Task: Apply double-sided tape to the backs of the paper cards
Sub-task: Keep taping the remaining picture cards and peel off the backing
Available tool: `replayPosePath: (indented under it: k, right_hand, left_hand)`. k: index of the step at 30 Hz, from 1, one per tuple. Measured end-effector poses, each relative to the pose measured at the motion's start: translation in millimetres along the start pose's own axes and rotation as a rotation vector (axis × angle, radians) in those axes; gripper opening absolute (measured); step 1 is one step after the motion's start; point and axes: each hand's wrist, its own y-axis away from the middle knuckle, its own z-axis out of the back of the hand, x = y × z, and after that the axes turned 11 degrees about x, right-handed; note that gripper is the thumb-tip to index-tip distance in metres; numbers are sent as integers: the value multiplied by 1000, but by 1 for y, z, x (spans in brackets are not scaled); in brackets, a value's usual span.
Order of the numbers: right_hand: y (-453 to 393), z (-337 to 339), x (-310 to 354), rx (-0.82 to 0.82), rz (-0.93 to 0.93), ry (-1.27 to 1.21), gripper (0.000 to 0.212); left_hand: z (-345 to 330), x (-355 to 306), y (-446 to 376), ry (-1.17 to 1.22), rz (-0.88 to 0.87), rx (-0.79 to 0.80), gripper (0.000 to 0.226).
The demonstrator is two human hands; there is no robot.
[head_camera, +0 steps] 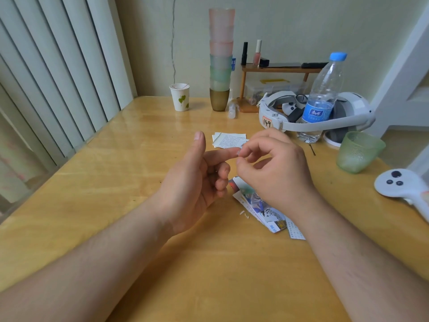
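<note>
My left hand (195,182) is raised above the wooden table (116,173), thumb up and index finger stretched to the right. My right hand (276,168) pinches at the tip of that index finger with thumb and forefinger; a tiny pale bit, perhaps tape or its backing, shows between them, too small to name. A small stack of paper cards (228,138) lies face down just beyond my hands, handwriting showing. Under my right wrist lies a fanned pile of printed picture cards (267,212). Tiny white scraps (243,213) rest beside it.
A tall stack of coloured cups (220,59), a paper cup (180,96), a water bottle (322,98) and a white headset (315,112) stand at the back. A green glass (357,152) and a white controller (401,184) sit on the right. Vertical blinds (58,66) hang at left.
</note>
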Motion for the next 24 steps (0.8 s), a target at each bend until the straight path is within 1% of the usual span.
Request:
replayPosePath:
  k: [3, 8, 16, 24]
  right_hand:
    - [-1, 0, -1, -26, 6, 33, 8]
    - [-2, 1, -2, -49, -7, 84, 10]
    - [-2, 0, -4, -64, 55, 183, 9]
    - [-3, -3, -5, -51, 55, 167, 10]
  left_hand:
    - [-1, 1, 0, -27, -8, 6, 76]
    - [-2, 4, 1, -112, -9, 7, 72]
    - [-4, 8, 0, -84, -18, 19, 57]
    - [-5, 9, 1, -95, -29, 33, 55]
